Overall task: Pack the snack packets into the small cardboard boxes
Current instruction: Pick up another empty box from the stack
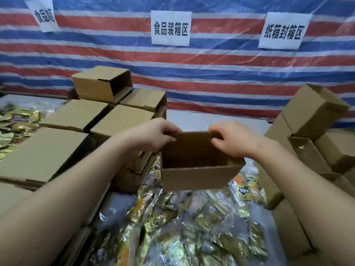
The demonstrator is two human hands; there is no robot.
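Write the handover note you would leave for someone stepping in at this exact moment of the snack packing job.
Left hand and right hand: each has a grip on the far top edge of the open box, held above the loose snack packets.
Nothing shows inside that box, though its bottom is out of view.
Closed boxes are stacked on the left; open boxes are piled on the right.
More packets lie far left.
Left to do: fill this box with packets, then close it.

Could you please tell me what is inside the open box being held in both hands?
The open box shows only bare cardboard walls inside. Its near wall hides the bottom, so packets there cannot be ruled out.
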